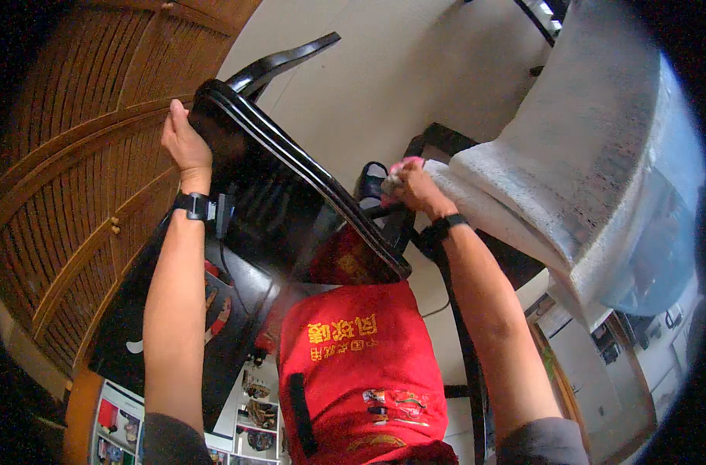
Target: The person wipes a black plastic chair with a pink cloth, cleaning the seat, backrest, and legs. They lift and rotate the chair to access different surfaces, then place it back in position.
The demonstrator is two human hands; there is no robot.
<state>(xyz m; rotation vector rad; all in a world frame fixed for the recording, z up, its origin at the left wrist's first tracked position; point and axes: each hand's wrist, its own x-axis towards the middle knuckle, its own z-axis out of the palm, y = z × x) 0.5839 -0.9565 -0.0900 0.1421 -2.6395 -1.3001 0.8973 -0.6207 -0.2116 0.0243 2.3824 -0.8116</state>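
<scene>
A glossy black piece of furniture (271,192), seemingly a chair with its seat tilted up and a curved leg at the top, leans before me. My left hand (185,142) is against its upper left edge, the fingers partly hidden behind it. My right hand (416,189) grips a pink and white cloth (396,174) to the right of the seat, beside a dark wooden frame member. Whether the cloth touches the wood cannot be told. A black band is on each wrist.
Brown louvred doors (74,145) stand at the left. On the right, a table with a pale cover (573,133) hangs over dark wood. My shoe (372,181) is on the light floor. Shelves with small items (260,407) are at the bottom.
</scene>
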